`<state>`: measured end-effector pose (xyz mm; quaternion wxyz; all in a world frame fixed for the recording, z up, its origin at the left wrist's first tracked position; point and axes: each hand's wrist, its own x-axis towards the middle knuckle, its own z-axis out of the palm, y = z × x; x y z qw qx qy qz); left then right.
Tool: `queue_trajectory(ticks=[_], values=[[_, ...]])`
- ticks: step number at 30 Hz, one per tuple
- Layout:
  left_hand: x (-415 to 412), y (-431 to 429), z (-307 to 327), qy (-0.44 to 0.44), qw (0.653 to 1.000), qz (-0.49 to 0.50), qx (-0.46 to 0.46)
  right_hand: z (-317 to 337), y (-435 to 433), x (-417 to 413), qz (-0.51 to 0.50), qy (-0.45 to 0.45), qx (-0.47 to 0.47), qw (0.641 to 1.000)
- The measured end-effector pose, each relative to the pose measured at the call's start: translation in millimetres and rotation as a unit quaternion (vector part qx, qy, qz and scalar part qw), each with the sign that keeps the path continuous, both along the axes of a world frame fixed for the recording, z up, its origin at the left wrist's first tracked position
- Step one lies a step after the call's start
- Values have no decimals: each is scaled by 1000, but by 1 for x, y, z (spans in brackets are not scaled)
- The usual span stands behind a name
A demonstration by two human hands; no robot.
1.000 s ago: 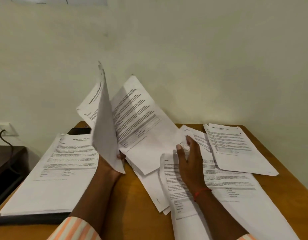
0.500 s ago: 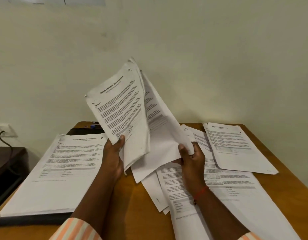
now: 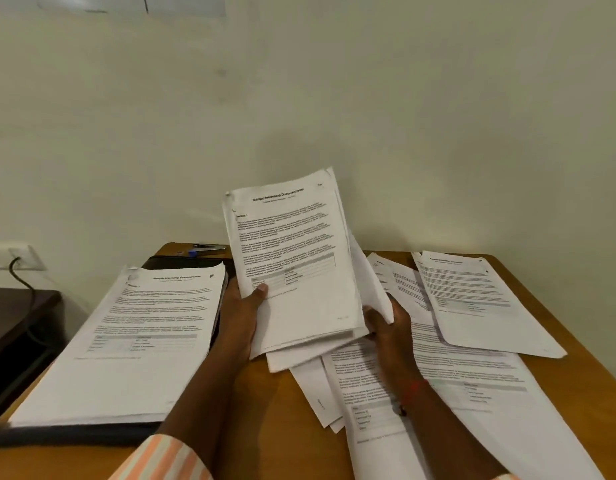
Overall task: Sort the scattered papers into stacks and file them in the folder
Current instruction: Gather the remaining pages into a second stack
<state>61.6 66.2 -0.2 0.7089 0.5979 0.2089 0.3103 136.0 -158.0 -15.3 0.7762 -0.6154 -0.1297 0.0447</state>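
Observation:
I hold a sheaf of printed papers (image 3: 296,268) tilted above the middle of the table. My left hand (image 3: 239,315) grips its left edge, thumb on the front page. My right hand (image 3: 389,327) grips its lower right corner. A thick stack of papers (image 3: 133,341) lies on a black folder (image 3: 74,433) at the left. Loose printed sheets (image 3: 438,372) lie scattered under my right arm, and another stapled set (image 3: 479,303) lies at the right.
The wooden table (image 3: 265,427) stands against a pale wall. A blue-capped pen (image 3: 202,251) lies at the back edge behind the folder. A dark side cabinet (image 3: 12,320) with a cable and wall socket (image 3: 19,259) is off the left.
The sheets I held apart have come together into one sheaf facing me, lower over the table. My right hand left the table papers and took the sheaf's lower right corner.

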Motion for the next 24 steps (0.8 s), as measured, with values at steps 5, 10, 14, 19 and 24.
queue_trajectory(ticks=[5, 10, 14, 19, 24], values=[[-5, -2, 6, 15, 998, -30, 47, 10, -7, 6, -20, -13, 8, 1000], [-8, -7, 9, 27, 993, -79, 84, 10, -10, 7, 32, -27, -72, 997], [-11, -10, 16, 4, 992, -81, 100, 6, -12, 11, 20, -39, -71, 996], [-10, -10, 16, -6, 992, -60, 107, 5, -12, 11, 14, -31, -58, 998], [-12, -14, 19, 0, 992, -31, 120, 12, -10, 7, -8, -52, -40, 998]])
